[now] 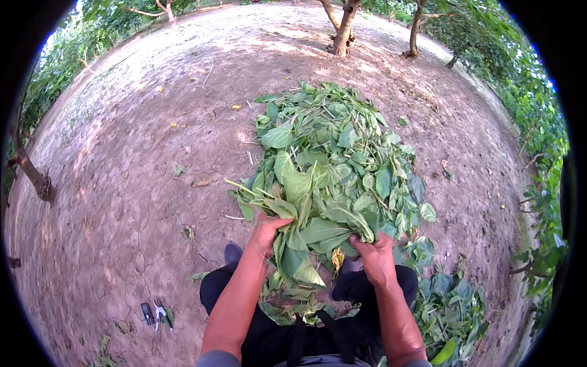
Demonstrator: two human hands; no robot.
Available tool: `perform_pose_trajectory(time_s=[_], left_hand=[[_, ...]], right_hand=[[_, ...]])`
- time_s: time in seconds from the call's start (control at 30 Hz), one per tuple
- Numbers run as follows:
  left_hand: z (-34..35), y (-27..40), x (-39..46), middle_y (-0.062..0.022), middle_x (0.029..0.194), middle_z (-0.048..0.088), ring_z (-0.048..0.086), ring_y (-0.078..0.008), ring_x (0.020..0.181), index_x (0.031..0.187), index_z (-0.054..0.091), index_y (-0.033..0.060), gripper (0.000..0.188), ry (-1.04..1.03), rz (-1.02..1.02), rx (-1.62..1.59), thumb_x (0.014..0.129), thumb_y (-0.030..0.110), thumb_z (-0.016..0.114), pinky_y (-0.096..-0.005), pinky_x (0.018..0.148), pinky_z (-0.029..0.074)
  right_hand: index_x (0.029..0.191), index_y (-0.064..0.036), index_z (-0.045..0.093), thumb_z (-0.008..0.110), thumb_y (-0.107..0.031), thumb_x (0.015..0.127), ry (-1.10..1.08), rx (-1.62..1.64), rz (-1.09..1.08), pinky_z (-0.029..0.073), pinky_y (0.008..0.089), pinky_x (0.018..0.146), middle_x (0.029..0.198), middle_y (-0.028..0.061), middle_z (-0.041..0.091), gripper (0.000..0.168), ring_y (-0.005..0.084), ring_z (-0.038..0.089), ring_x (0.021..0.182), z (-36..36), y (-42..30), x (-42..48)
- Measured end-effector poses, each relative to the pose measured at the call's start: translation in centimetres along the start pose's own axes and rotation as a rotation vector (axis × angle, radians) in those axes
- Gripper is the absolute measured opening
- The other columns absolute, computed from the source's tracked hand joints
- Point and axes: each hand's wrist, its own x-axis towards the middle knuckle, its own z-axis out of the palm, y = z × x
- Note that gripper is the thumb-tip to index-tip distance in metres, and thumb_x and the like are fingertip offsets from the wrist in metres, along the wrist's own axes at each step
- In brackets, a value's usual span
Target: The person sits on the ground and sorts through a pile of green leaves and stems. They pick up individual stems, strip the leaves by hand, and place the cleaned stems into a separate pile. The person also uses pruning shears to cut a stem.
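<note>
My left hand [270,231] is closed around a bunch of broad green leaves [296,238], its thumb lying over the stems. On the right side of the bunch, my right hand [373,252] grips more of the leaves between thumb and fingers. Pale green stems stick out at the bunch's upper left. Just beyond both hands spreads a large heap of cut green leaves [335,133] with thin stems on the bare soil. A yellowed leaf [338,258] hangs between my hands.
A smaller leaf pile [451,307] lies by my right knee. Pruning shears [160,314] and a keypad mobile phone [146,313] lie on cracked soil at the lower left. Tree trunks [344,34] stand at the far side, another trunk [34,176] at the left. Leafy growth [536,137] borders the right.
</note>
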Motion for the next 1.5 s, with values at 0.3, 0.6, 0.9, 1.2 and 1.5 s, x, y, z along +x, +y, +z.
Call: perform_pose_trajectory(time_s=[0.3,0.6,0.9,1.2,1.5], left_hand=[[-1.0,-1.3,2.2,-0.0090,0.110,0.065,0.065,-0.0223,0.094,0.120,0.058,0.0017,0.043,0.101,0.184,-0.138,0.078,0.000,0.064,-0.0359,0.083,0.054],[-4.3,-0.5,3.5,-0.0087,0.107,0.067,0.065,-0.0224,0.093,0.116,0.061,0.0025,0.035,0.250,0.310,-0.131,0.082,0.008,0.065,-0.0357,0.084,0.053],[-3.1,0.5,2.3,-0.0064,0.109,0.064,0.062,-0.0192,0.096,0.115,0.061,0.0013,0.039,0.260,0.300,-0.101,0.076,0.002,0.070,-0.0331,0.086,0.050],[-0.6,0.9,0.5,-0.0072,0.111,0.064,0.063,-0.0201,0.097,0.120,0.058,0.0049,0.045,0.212,0.142,-0.185,0.077,0.003,0.070,-0.0344,0.086,0.052],[-2.0,-0.7,0.3,-0.0074,0.111,0.065,0.064,-0.0210,0.097,0.118,0.060,0.0036,0.040,0.200,0.006,-0.118,0.078,0.005,0.068,-0.0364,0.085,0.053]], right_hand=[[0.110,-0.003,0.063,0.062,-0.003,0.088,-0.125,-0.192,-0.185,0.047,0.0258,0.076,0.092,-0.0019,0.066,0.021,0.0053,0.053,0.085,0.5,0.6,-1.1],[0.105,-0.005,0.064,0.062,-0.007,0.089,0.034,-0.335,-0.165,0.045,0.0248,0.063,0.078,-0.0007,0.063,0.016,0.0058,0.052,0.070,-3.7,-0.5,-1.8],[0.102,-0.001,0.064,0.063,-0.010,0.082,0.550,-0.061,0.219,0.041,0.0276,0.038,0.076,0.0037,0.062,0.021,0.0137,0.052,0.051,-26.0,8.9,-6.7],[0.101,-0.011,0.055,0.069,-0.024,0.080,1.260,0.307,0.349,0.038,0.0276,0.048,0.081,0.0047,0.046,0.028,0.0198,0.046,0.058,-48.2,23.8,-23.8],[0.131,0.002,0.049,0.060,-0.018,0.088,0.644,-0.359,0.067,0.049,0.0262,0.058,0.097,0.0091,0.061,0.049,0.0127,0.057,0.073,-25.3,6.3,-9.1]])
